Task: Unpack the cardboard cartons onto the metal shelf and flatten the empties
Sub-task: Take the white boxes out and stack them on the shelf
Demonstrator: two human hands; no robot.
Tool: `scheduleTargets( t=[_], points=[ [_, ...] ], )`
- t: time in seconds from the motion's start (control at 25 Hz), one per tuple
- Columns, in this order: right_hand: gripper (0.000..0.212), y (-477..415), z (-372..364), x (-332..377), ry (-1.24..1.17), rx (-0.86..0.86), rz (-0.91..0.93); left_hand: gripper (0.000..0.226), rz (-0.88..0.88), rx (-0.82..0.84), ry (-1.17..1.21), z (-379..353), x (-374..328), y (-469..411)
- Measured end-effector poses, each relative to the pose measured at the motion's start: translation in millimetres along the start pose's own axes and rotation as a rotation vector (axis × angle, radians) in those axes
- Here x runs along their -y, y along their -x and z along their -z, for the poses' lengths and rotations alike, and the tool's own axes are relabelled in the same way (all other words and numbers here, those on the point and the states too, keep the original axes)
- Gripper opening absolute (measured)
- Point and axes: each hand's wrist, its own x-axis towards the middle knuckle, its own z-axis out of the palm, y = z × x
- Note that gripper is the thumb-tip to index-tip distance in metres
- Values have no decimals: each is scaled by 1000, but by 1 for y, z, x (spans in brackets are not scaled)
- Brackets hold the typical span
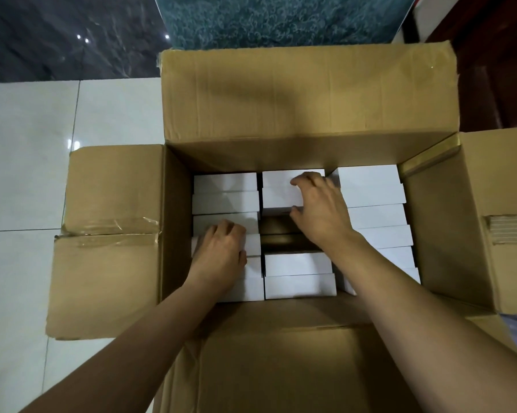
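I am looking down into the open carton (281, 150) sitting on the tiled floor (27, 174), packed with rows of white boxes (370, 186). My right hand (322, 210) is pinching a middle-row box (281, 195) between thumb and fingers (303, 177). My left hand (221, 251) is lying on the left row, fingers curled, grip unclear. A dark gap (281, 234) is showing just below my right thumb.
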Motion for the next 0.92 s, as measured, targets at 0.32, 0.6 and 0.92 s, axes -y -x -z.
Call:
scheduleTargets(
  t=[0.32, 0.6, 0.92],
  points=[
    [71, -5, -18, -4, 208, 50, 45, 59, -2, -64, -93, -10, 1, -2],
    [73, -1, -31, -4, 362, 41, 91, 65, -27, -50, -196, -6, -1, -14],
    [106, 7, -10, -10, 218, 112, -11, 68, -97, -65, -200, 2, -1, -14]
  ],
)
